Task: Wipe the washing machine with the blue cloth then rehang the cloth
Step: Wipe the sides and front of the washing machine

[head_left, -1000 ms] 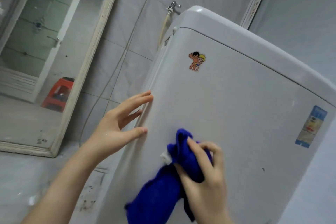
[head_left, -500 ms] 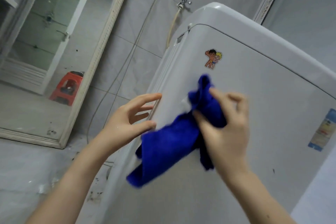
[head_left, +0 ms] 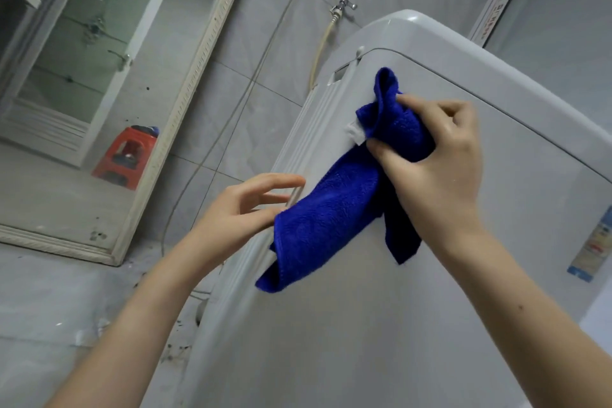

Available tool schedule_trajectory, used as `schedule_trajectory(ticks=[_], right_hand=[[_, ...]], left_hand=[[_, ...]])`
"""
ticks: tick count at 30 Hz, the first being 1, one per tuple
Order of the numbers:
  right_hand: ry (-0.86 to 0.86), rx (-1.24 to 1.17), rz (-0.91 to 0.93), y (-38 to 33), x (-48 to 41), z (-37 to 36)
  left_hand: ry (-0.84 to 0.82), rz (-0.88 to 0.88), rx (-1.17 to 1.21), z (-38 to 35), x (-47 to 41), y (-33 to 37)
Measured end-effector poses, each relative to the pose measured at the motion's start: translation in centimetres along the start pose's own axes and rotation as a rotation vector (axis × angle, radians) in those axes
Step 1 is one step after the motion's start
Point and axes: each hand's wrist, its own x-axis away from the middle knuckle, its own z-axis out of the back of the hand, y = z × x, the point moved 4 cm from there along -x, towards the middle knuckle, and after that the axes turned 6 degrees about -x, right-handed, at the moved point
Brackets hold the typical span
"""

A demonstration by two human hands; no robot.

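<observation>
Two hands logged: my right hand [head_left: 440,169] clamps the blue cloth [head_left: 334,205] against the washing machine [head_left: 496,275]; left hand [head_left: 238,209] spread empty beside it. Risk: dangling tail slips loose.

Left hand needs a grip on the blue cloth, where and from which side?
Take the loose lower corner of the blue cloth, pinching from the left. It dangles free below the right hand, which bunches the top, and the open left hand is right beside it.
</observation>
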Motion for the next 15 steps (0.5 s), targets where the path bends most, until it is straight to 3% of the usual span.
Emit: schedule_trajectory(ticks=[8,11,15], right_hand=[[-0.133,-0.020,-0.056,1.5,9.9,-1.4],[-0.049,-0.047,-0.153,2.4,11.9,-0.5],[0.101,-0.067,-0.179,2.6,7.8,1.1]], left_hand=[[0.029,0.019,0.021,-0.1,-0.1,0.3],[0.046,-0.017,-0.091,-0.5,0.1,0.6],[0.076,-0.097,-0.242,-1.7,0.3,0.2]])
